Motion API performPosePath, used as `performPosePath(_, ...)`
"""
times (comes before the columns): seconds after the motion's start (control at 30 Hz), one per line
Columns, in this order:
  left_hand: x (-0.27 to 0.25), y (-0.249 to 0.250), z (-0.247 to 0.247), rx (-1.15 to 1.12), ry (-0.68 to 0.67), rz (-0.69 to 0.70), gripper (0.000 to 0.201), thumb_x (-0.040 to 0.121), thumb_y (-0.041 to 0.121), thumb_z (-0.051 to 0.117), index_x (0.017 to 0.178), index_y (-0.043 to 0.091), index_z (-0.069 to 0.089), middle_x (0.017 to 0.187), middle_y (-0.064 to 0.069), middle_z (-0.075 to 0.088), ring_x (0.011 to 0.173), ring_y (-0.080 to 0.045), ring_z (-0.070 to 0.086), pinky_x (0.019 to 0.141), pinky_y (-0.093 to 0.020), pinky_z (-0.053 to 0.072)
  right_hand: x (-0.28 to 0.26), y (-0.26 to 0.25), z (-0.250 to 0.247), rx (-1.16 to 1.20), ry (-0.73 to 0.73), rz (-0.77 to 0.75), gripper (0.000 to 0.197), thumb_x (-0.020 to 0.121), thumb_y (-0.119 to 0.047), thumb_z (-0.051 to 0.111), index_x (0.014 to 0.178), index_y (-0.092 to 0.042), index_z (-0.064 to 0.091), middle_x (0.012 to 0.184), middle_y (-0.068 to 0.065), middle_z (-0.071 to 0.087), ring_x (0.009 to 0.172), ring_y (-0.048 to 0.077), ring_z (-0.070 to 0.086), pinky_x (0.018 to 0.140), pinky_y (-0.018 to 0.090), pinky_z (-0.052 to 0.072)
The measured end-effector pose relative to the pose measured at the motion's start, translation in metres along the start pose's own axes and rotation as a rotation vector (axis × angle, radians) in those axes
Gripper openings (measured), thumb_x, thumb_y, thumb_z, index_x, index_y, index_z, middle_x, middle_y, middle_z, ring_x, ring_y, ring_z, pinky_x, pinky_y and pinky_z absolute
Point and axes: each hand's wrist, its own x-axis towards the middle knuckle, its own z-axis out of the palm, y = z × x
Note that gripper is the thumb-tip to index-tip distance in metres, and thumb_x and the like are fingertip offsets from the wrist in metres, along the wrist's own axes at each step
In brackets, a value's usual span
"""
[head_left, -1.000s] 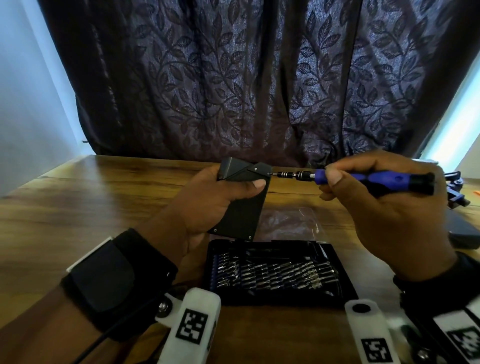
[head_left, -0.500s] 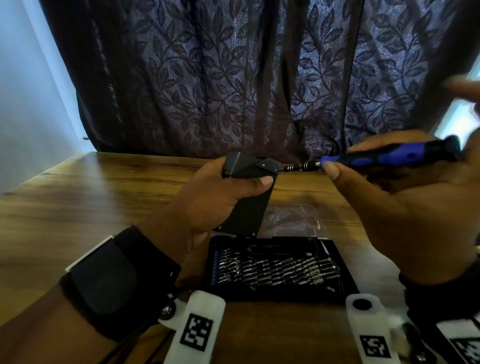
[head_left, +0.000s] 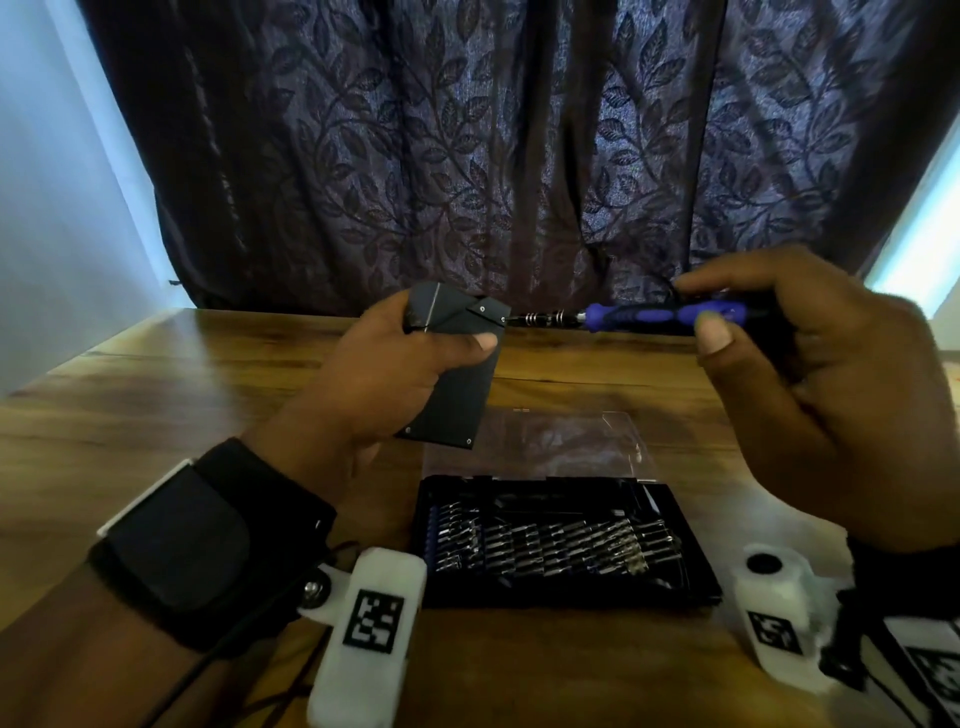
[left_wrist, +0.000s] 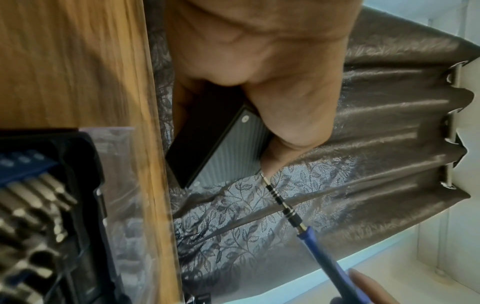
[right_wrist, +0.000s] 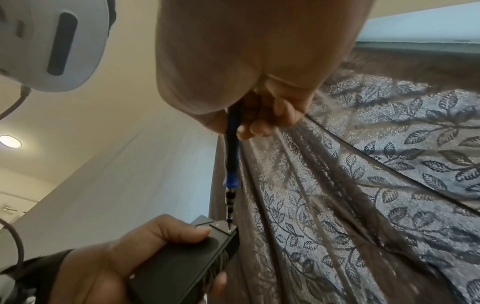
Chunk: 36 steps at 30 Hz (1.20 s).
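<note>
Gripping the black box (head_left: 460, 395) in your left hand (head_left: 384, 379), you are curling thumb and fingers tight round it, up beyond the far edge of the bit case (head_left: 571, 597). Your right hand (head_left: 821, 395) is pinching the blue screwdriver (head_left: 639, 318) by its handle, fingers curled, tip touching the screw (right_wrist: 229, 230) on the box's top corner.

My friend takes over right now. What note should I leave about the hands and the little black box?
The left hand grips the black box above the table.
The right hand holds the screwdriver level, its tip on a corner screw.
The bit case lies open on the table.
Done: tip seated.
Left: probably turn that screw; how loose it is cannot be told.
</note>
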Motion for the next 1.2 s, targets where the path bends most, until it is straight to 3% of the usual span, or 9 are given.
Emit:
performPosePath(0.2, 0.002, 0.001, -0.004, 0.006, 0.004, 0.010, 0.020, 0.088, 0.013, 0.078, 0.102, 0.025, 0.070, 0.096, 0.003, 0.080, 0.083, -0.013, 0.076, 0.067, -0.029, 0.062, -0.018, 0.040, -0.005, -0.163, 0.109, 0.019, 0.016, 0.101, -0.031, 0.057, 0.105, -0.018, 0.064, 0.066, 0.005, 0.066, 0.054, 0.025, 0.063, 0.055, 0.035, 0.043)
performPosePath(0.37, 0.002, 0.001, -0.007, 0.011, -0.021, 0.037, 0.022, 0.086, 0.012, 0.079, 0.099, 0.028, 0.069, 0.089, 0.008, 0.080, 0.079, -0.010, 0.076, 0.063, -0.027, 0.062, -0.016, 0.042, -0.010, -0.209, 0.131, 0.056, 0.045, 0.105, -0.044, 0.046, 0.079, -0.012, 0.063, 0.052, -0.001, 0.050, 0.045, 0.009, 0.048, 0.049, 0.026, 0.034)
performPosePath(0.5, 0.003, 0.000, -0.006, 0.023, -0.037, 0.044, 0.023, 0.085, 0.013, 0.080, 0.099, 0.028, 0.069, 0.087, 0.009, 0.079, 0.077, -0.010, 0.076, 0.061, -0.028, 0.062, -0.017, 0.041, -0.010, -0.104, 0.106, 0.078, 0.021, 0.097, -0.036, 0.057, 0.108, -0.019, 0.055, 0.058, 0.001, 0.055, 0.059, 0.019, 0.056, 0.050, 0.025, 0.039)
performPosePath(0.73, 0.003, -0.001, -0.007, 0.040, -0.033, 0.053, 0.024, 0.084, 0.013, 0.081, 0.099, 0.028, 0.069, 0.089, 0.007, 0.079, 0.079, -0.011, 0.076, 0.062, -0.028, 0.062, -0.016, 0.040, -0.010, -0.231, 0.057, 0.074, 0.035, 0.097, -0.045, 0.057, 0.079, -0.016, 0.059, 0.054, -0.002, 0.052, 0.047, 0.014, 0.049, 0.049, 0.018, 0.035)
performPosePath(0.8, 0.003, 0.000, -0.007, 0.035, -0.036, 0.056, 0.024, 0.084, 0.012, 0.080, 0.099, 0.027, 0.068, 0.085, 0.009, 0.079, 0.075, -0.009, 0.075, 0.059, -0.025, 0.061, -0.016, 0.040, -0.010, -0.230, 0.047, 0.080, 0.035, 0.098, -0.049, 0.055, 0.085, -0.016, 0.060, 0.059, 0.000, 0.056, 0.047, 0.013, 0.051, 0.050, 0.026, 0.039)
performPosePath(0.9, 0.004, 0.000, -0.007, 0.041, -0.039, 0.056, 0.024, 0.084, 0.013, 0.080, 0.100, 0.027, 0.067, 0.084, 0.011, 0.079, 0.075, -0.008, 0.075, 0.060, -0.025, 0.061, -0.017, 0.038, -0.011, -0.135, 0.048, 0.130, 0.025, 0.090, -0.044, 0.064, 0.102, -0.026, 0.050, 0.064, -0.008, 0.058, 0.059, 0.015, 0.059, 0.053, 0.018, 0.042)
performPosePath(1.0, 0.004, -0.001, -0.007, 0.059, -0.034, 0.060, 0.025, 0.084, 0.014, 0.081, 0.101, 0.028, 0.068, 0.087, 0.010, 0.079, 0.078, -0.010, 0.076, 0.066, -0.028, 0.063, -0.016, 0.039, -0.011, -0.192, 0.049, 0.110, 0.023, 0.093, -0.045, 0.060, 0.087, -0.024, 0.051, 0.054, -0.013, 0.049, 0.050, 0.015, 0.053, 0.049, 0.012, 0.034)
performPosePath(1.1, 0.004, 0.000, -0.007, 0.084, -0.033, 0.061, 0.025, 0.084, 0.015, 0.081, 0.100, 0.029, 0.068, 0.087, 0.010, 0.079, 0.078, -0.009, 0.076, 0.068, -0.029, 0.064, -0.016, 0.039, -0.010, -0.244, 0.041, 0.102, 0.039, 0.099, -0.050, 0.051, 0.074, -0.021, 0.054, 0.049, -0.008, 0.045, 0.042, 0.008, 0.043, 0.045, 0.022, 0.031)
performPosePath(1.2, 0.004, 0.000, -0.008, 0.104, -0.023, 0.063, 0.025, 0.083, 0.017, 0.082, 0.100, 0.031, 0.068, 0.093, 0.007, 0.079, 0.086, -0.015, 0.076, 0.074, -0.035, 0.063, -0.016, 0.041, -0.011, -0.193, 0.029, 0.123, 0.030, 0.095, -0.054, 0.058, 0.093, -0.024, 0.057, 0.058, -0.009, 0.056, 0.048, 0.017, 0.055, 0.049, 0.017, 0.037)
